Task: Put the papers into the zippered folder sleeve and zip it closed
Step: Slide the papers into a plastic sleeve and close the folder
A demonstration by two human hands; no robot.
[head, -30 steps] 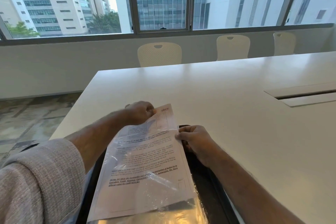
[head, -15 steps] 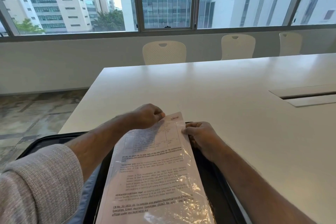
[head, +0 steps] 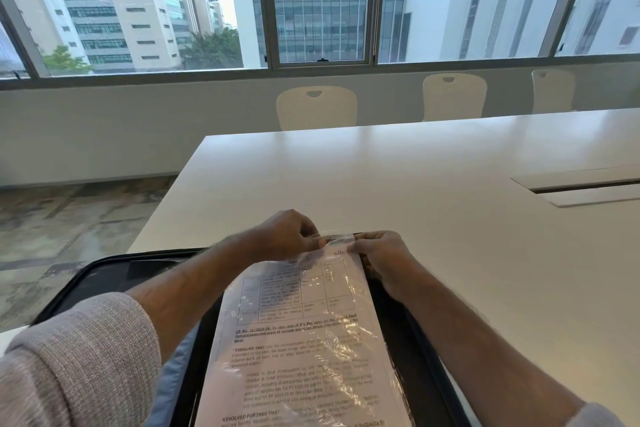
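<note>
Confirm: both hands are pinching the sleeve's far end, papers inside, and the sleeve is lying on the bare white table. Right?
Not quite. The head view shows the sleeve lying on an open black folder, not the bare table. Both the left hand and right hand pinch its far end, papers inside.

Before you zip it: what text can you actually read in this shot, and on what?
All on the paper inside the clear sleeve, which both hands, left and right, pinch at the top:
"slic", red, top right corner, cut off by the right hand
"RESOLVED THAT", start of a paragraph
"RESOLVED FURTHER THAT", lower left
"CR No.", start of the underlined heading; the rest is blurred
Table cells and body text: too small and glared to read.
</note>
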